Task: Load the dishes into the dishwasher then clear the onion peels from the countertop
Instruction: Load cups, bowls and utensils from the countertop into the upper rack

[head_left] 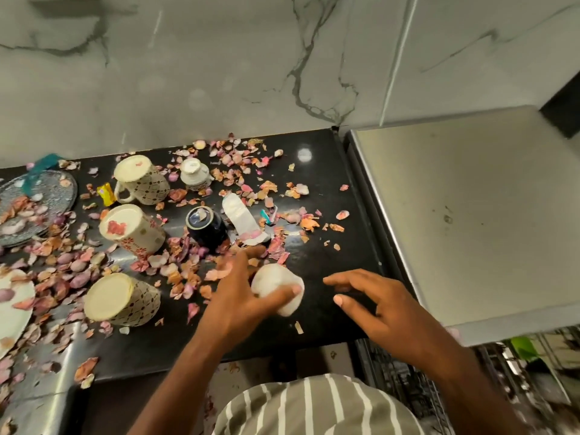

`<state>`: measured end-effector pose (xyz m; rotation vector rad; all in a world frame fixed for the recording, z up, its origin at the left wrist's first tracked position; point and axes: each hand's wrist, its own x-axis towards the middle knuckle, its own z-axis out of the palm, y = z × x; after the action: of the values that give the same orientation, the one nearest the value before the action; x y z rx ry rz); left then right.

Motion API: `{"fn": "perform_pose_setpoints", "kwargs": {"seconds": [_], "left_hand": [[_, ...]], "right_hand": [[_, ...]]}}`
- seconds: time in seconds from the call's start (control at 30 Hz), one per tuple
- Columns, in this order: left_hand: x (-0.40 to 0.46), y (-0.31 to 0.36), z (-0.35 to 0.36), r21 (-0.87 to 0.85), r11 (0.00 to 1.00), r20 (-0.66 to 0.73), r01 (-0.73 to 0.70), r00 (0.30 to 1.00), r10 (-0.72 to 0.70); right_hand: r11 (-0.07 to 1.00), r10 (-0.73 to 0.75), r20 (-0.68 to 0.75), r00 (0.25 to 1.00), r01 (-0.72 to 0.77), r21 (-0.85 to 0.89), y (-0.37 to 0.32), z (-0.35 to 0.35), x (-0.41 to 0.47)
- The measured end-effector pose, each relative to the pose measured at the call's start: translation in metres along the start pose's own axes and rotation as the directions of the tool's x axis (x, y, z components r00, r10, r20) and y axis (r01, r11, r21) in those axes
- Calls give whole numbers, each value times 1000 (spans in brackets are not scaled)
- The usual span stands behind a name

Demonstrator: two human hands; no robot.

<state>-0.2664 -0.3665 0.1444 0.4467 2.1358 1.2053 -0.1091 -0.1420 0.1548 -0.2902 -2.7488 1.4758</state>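
Note:
My left hand (238,296) grips a small white cup (276,285) lying on the black countertop (329,240). Just to its right my right hand (373,301) hovers with fingers spread and nothing in them. Pink and orange onion peels (238,164) litter the counter. Upside-down mugs stand to the left: a patterned one (142,180), a red-flowered one (131,230), a checked one (120,299). A small white cup (194,174) and a dark blue cup (205,229) sit further back. The dishwasher rack (408,387) shows at the lower right.
A grey plate (47,196) and a white plate (15,309) carry peels at the left edge. A torn white wrapper (241,219) and a yellow packet (106,193) lie among the peels. A steel surface (470,199) adjoins the counter on the right; a marble wall rises behind.

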Motion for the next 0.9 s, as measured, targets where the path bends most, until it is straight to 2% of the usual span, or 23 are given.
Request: {"fn": "perform_pose_setpoints", "kwargs": {"seconds": [0.07, 0.17, 0.27, 0.37, 0.47, 0.6, 0.77, 0.9], "left_hand": [[4, 14, 21, 183, 980, 44, -78, 997, 71], [10, 33, 51, 323, 918, 94, -230, 973, 211], [16, 49, 79, 430, 823, 202, -373, 927, 315], [18, 63, 104, 445, 758, 301, -477, 877, 375], [18, 72, 128, 436, 738, 346, -515, 853, 391], [14, 83, 159, 444, 704, 350, -555, 830, 434], [13, 86, 180, 472, 669, 394, -574, 816, 422], [15, 89, 185, 471, 658, 450, -588, 801, 395]], "right_hand": [[998, -15, -56, 998, 18, 57, -3, -3, -9], [994, 13, -113, 994, 0, 113, -4, -5, -25], [984, 87, -199, 976, -53, 169, 1, -15, -46], [977, 175, -287, 942, -130, 170, 8, -27, -69], [947, 313, -353, 881, -261, 188, 18, -34, -92], [852, 492, -368, 789, -349, 391, 29, -41, -115], [808, 555, -313, 771, -412, 421, 34, -43, -127], [788, 545, -304, 781, -353, 505, 38, -43, -132]]}}
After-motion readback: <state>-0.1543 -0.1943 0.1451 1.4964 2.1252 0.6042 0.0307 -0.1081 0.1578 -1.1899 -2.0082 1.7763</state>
